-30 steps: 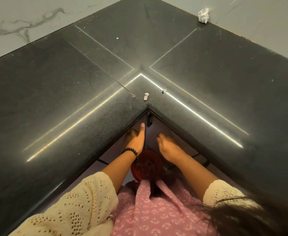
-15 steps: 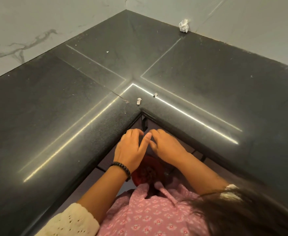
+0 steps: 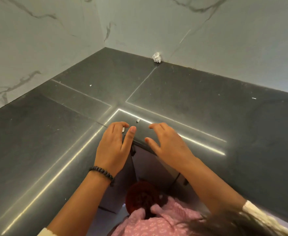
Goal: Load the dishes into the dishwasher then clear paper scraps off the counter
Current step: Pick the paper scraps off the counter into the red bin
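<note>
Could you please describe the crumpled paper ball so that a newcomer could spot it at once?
Follow the dark counter back to the marbled wall on the right. The paper ball sits against that wall, where a counter seam ends. It is white, crumpled and far bigger than the flat scraps.

The left hand (image 3: pixel 111 147) half covers a pale scrap (image 3: pixel 123 129); contact with it cannot be told.
</note>
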